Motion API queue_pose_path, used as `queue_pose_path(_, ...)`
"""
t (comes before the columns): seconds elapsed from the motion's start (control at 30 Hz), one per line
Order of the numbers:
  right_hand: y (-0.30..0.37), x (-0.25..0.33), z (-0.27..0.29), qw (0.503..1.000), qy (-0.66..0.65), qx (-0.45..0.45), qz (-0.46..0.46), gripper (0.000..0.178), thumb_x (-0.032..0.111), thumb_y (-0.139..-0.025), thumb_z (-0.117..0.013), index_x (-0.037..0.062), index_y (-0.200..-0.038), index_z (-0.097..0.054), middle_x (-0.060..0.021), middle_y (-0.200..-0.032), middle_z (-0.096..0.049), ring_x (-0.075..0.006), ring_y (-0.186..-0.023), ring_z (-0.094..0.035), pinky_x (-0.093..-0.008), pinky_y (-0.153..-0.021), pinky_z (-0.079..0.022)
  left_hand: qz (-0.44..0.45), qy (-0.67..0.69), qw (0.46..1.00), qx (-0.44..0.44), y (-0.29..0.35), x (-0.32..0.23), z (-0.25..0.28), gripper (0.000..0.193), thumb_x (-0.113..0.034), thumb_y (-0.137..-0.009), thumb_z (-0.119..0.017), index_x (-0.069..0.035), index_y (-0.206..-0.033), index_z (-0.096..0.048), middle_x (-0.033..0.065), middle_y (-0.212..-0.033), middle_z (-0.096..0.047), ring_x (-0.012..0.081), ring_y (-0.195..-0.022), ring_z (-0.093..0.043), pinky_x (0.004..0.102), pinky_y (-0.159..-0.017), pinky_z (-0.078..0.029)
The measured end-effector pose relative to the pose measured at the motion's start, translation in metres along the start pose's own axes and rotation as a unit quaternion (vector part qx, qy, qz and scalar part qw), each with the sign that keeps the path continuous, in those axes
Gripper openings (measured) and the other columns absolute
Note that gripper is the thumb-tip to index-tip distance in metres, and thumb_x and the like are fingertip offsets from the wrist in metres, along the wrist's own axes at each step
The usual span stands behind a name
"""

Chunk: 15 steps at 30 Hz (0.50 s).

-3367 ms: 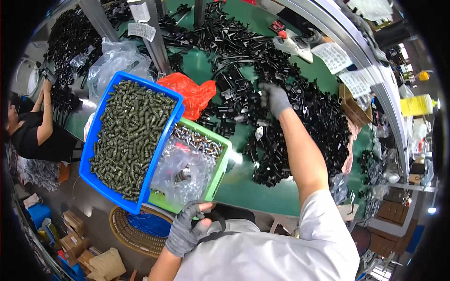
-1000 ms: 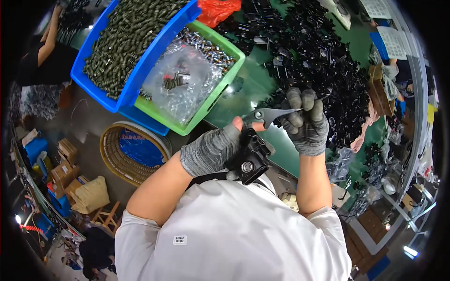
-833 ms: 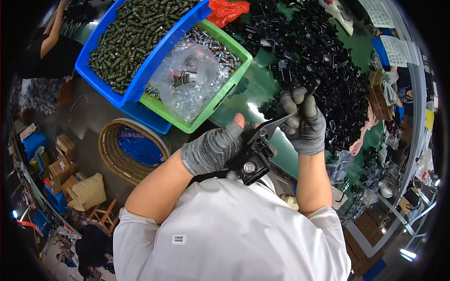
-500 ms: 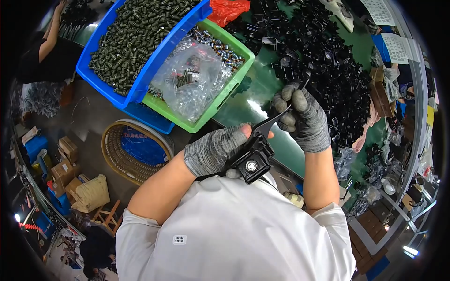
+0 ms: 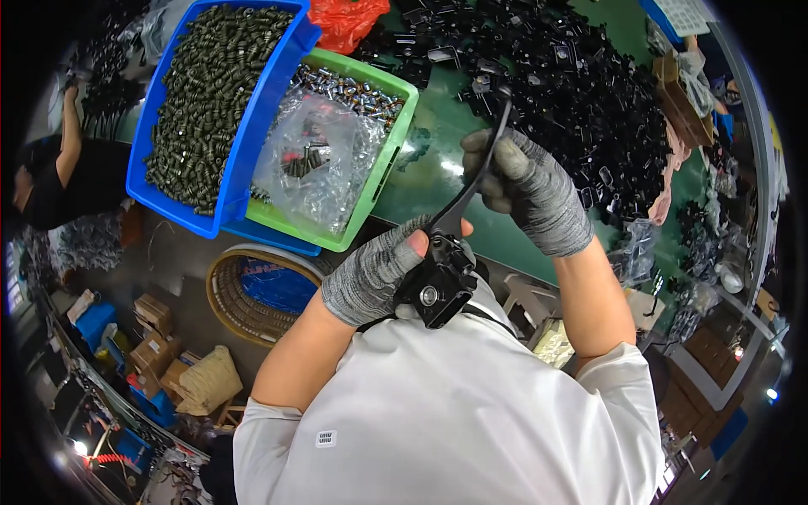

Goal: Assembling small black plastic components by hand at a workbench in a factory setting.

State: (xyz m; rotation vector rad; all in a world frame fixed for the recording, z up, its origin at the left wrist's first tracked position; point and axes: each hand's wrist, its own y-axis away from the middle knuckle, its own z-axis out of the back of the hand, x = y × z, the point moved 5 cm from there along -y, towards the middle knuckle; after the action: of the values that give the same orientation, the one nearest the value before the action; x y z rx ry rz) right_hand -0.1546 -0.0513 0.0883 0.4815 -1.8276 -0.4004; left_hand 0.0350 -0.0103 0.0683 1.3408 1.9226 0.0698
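Note:
My left hand (image 5: 380, 273), in a grey knit glove with bare thumb tip, is closed around a black block-shaped part (image 5: 443, 290) in front of my chest. A round silver piece is set in the block's face. From its upper end a long, thin, curved black strip (image 5: 459, 204) rises up and to the right. My right hand (image 5: 539, 189), gloved in grey, has its thumb on one side of the strip and curled fingers on the other, below the strip's tip. Part of the fingers' contact is hidden behind the strip.
A blue bin (image 5: 244, 126) of dark green ribbed pieces overlaps a green bin (image 5: 402, 126) with metal pieces and a clear bag. Black parts (image 5: 581, 109) are heaped on the green table (image 5: 438, 168). A woven basket (image 5: 220, 295) stands lower left; a person's arm (image 5: 70, 139) shows far left.
The view has shifted and turned somewhat. The strip now stands more upright, and more of its upper length shows past my right hand's fingers. My left hand keeps its hold on the block.

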Motion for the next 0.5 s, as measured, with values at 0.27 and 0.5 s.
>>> queue_pose_path(0.27, 0.012, -0.039, 0.037, 0.994, -0.077, -0.074, -0.008, 0.042, 0.001, -0.088, -0.059, -0.0037, -0.13, -0.057, -0.0149, -0.114, -0.066, -0.0219, -0.097, -0.067, -0.0343, -0.087, -0.056, -0.036, 0.033, 0.999, 0.006, -0.004, 0.008, 0.0, 0.075, -0.063, -0.091, -0.062, -0.005, -0.137, -0.049, 0.0092, -0.113, -0.066, 0.0172, -0.102, -0.066, 0.0313, -0.089, -0.054)
queue_pose_path(0.5, 0.03, -0.008, 0.021, 0.99, 0.039, -0.047, 0.125, 0.035, 0.004, -0.089, -0.067, -0.0011, -0.124, -0.063, -0.0138, -0.107, -0.07, -0.0253, -0.104, -0.068, -0.0371, -0.095, -0.055, -0.03, 0.072, 0.997, -0.022, -0.008, 0.012, 0.002, 0.067, -0.058, -0.095, -0.062, -0.008, -0.139, -0.051, 0.0066, -0.115, -0.065, 0.014, -0.102, -0.065, 0.0287, -0.089, -0.054)
